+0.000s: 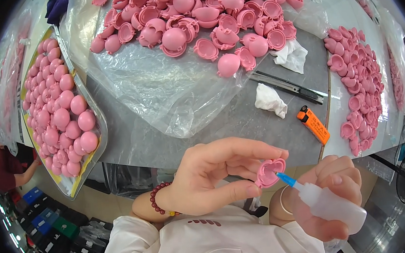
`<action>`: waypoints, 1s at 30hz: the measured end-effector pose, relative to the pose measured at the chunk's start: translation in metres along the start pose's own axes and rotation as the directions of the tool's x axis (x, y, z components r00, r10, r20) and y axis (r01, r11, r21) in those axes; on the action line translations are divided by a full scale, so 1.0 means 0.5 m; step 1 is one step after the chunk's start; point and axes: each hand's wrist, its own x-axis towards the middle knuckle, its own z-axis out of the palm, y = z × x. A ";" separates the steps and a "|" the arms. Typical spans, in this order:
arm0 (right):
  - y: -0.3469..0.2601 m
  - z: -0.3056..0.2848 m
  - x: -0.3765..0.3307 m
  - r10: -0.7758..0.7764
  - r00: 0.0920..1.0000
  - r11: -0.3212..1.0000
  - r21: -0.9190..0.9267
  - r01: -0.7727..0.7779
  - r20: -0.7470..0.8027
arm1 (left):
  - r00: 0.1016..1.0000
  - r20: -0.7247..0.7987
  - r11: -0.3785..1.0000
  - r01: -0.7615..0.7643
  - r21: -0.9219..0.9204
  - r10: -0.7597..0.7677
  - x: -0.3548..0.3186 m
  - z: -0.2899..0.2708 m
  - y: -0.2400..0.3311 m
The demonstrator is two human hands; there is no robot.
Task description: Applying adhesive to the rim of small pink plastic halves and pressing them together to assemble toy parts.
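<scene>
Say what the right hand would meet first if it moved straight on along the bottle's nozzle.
Probably the pink shell in the left hand, met by the blue nozzle; whether they already touch is unclear.

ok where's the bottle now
The bottle is lower right in the head view, in the right hand, its blue tip at the pink shell in the left hand.

Dark lettering [315, 127] marks the orange lighter [312, 123]; reddish bars [204, 222] mark the shirt [174, 247].
</scene>
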 end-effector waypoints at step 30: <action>-0.017 -0.006 -0.004 0.017 1.000 1.000 0.017 -0.017 0.021 | 0.966 -0.153 0.965 -0.177 0.194 0.208 0.001 0.008 -0.008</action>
